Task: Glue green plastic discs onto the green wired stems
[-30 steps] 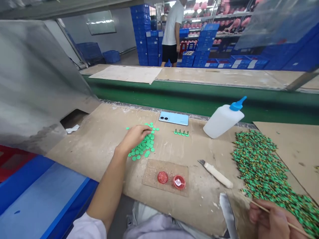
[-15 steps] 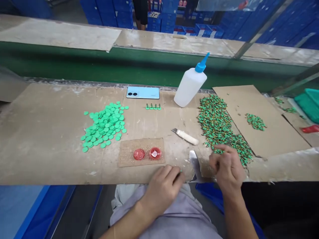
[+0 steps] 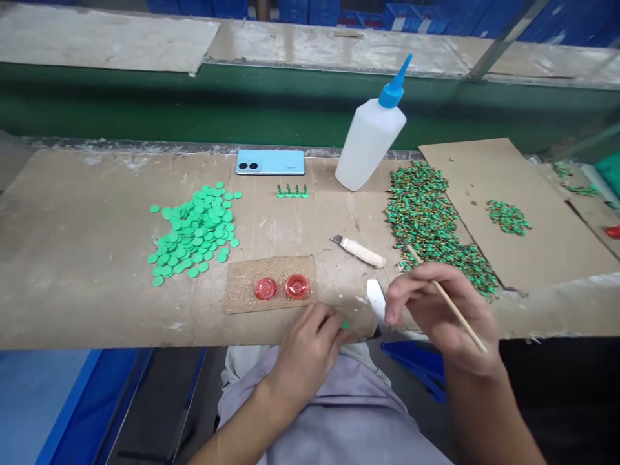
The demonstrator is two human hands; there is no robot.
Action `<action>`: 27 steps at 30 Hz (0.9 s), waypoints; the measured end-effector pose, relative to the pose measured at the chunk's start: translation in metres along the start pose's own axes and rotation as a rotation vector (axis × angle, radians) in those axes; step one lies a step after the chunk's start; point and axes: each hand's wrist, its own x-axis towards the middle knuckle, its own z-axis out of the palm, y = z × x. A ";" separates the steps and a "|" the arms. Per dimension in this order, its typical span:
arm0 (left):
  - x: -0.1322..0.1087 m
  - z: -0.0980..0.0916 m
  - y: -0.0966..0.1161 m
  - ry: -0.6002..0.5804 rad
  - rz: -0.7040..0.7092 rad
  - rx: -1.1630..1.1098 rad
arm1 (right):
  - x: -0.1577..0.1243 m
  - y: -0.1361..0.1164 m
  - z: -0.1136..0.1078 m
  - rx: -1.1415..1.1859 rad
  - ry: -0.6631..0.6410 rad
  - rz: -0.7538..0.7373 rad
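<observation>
On the counter [image 3: 111,278], the discs [image 3: 198,232] lay left of and beyond the left hand [image 3: 310,352]. The pad [image 3: 237,287], ahead of that hand, bore two dishes [image 3: 297,287]. Farther out stood four figures [image 3: 292,193], the phone [image 3: 278,163] behind them, the bottle [image 3: 371,145] to their right. The knife [image 3: 362,252] lay beyond the gap between both hands; the figure heap [image 3: 426,213] spread beyond the right hand [image 3: 443,316] (a lesser cluster [image 3: 508,217] sat on the cardboard sheet [image 3: 552,239], farther right).

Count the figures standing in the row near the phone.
4, in one row on the near side of the phone, toward its right end: leftmost figure, two middle figures, rightmost figure, nearest the bottle. None looks hidden.
</observation>
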 end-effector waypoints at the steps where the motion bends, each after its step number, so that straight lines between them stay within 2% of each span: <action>1: 0.000 -0.001 0.000 0.000 -0.003 -0.005 | 0.013 -0.002 0.000 -0.039 -0.036 -0.028; 5: -0.001 -0.006 -0.001 0.014 -0.007 -0.002 | 0.072 0.005 0.009 -0.132 -0.087 -0.307; 8: -0.001 -0.006 0.000 0.011 -0.041 -0.012 | 0.096 0.025 0.017 -0.168 -0.005 -0.376; 11: -0.002 -0.005 0.001 -0.007 -0.072 -0.027 | 0.094 0.045 0.019 -0.177 0.042 -0.331; 14: -0.003 -0.005 0.002 -0.014 -0.082 -0.032 | 0.082 0.055 0.016 -0.232 0.126 -0.294; 17: -0.001 -0.007 0.003 -0.016 -0.073 -0.034 | 0.078 0.053 0.014 -0.201 0.238 -0.283; 20: 0.000 -0.007 0.003 0.000 -0.079 -0.032 | 0.082 0.045 0.016 -0.193 0.306 -0.350; 22: -0.003 0.001 -0.003 0.044 -0.056 -0.020 | 0.084 0.041 0.015 -0.214 0.354 -0.403; 25: -0.012 0.025 -0.021 0.114 0.053 0.062 | 0.083 0.043 0.010 -0.257 0.369 -0.466; 27: -0.020 0.040 -0.033 0.081 0.078 0.126 | 0.078 0.050 0.003 -0.304 0.352 -0.497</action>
